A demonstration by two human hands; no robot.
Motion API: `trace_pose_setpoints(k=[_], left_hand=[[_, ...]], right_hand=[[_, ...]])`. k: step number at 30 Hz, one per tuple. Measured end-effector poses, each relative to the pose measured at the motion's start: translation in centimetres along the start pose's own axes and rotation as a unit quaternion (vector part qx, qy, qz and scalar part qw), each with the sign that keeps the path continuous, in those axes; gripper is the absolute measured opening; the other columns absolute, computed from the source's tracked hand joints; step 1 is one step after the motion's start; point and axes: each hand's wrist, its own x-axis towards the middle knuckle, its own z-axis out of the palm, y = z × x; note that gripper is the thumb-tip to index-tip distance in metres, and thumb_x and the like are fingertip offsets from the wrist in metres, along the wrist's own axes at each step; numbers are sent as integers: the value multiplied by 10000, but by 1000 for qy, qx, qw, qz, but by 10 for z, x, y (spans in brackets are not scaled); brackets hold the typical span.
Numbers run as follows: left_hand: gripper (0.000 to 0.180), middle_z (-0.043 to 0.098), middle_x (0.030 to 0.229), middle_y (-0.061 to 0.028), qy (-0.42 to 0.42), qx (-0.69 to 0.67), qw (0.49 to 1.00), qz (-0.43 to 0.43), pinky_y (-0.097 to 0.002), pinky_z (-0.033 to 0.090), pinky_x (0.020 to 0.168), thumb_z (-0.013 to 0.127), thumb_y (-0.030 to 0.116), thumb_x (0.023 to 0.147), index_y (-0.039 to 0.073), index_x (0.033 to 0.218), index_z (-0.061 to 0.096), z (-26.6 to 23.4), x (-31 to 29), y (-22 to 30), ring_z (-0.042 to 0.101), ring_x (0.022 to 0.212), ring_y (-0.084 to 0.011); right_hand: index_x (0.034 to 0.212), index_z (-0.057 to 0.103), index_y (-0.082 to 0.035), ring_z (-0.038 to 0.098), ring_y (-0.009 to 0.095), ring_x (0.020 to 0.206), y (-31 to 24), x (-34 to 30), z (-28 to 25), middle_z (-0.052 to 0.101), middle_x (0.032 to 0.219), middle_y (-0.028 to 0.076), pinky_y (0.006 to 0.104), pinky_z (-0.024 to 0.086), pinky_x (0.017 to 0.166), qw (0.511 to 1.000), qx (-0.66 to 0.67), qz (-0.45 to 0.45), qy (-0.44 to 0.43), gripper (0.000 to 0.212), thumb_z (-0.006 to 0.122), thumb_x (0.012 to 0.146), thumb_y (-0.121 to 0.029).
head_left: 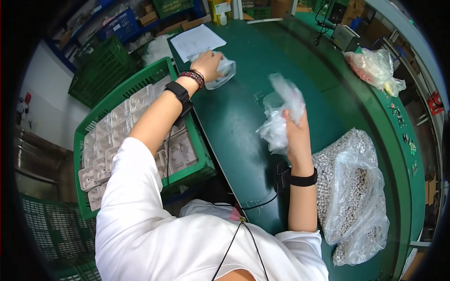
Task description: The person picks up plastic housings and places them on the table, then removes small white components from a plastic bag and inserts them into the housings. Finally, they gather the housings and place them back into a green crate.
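My left hand (207,65) reaches to the far left of the green work table, its fingers curled over a clear plastic bag (227,74). That hand covers part of the bag, so I cannot make out what is inside. Over the middle of the table, my right hand (297,136) is closed on a crumpled clear plastic bag (275,126), thumb pressed against it. A sheet of white paper (194,41) lies just beyond my left hand. To the right of my right forearm rest large clear bags (349,187) full of small greyish parts.
On the left stands a green plastic basket (206,161) with rows of white moulded trays (117,119), many in clear plastic. Another clear bag (372,68) lies at the far right, near small circuit boards (397,114). A black cable (260,204) runs from my right wrist strap.
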Motion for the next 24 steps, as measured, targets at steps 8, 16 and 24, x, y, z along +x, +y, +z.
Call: trace_pose_setpoints(k=[8,16,24], left_hand=[[213,601,782,-130,12,-168,985,-30,-365,441,637,567,260,819,57,873,596,22,20,-4,564,706,-286],[166,586,694,-151,-78,-417,897,127,-308,427,537,532,164,848,27,906,606,-33,-67,123,548,572,-253],[135,579,645,-137,-72,-339,909,231,-386,463,556,540,141,787,91,904,585,-43,-108,159,588,630,-307]], right_hand=[[1167,487,-2,522,163,917,20,6,-18,557,1042,84,269,426,780,943,-323,-50,-70,336,462,904,-211],[1141,494,-21,555,226,919,54,6,11,566,1062,133,318,448,793,984,83,115,-104,337,472,881,-234],[1109,481,-2,537,263,964,52,17,0,553,1055,124,347,449,843,804,531,227,-140,326,505,860,-211]])
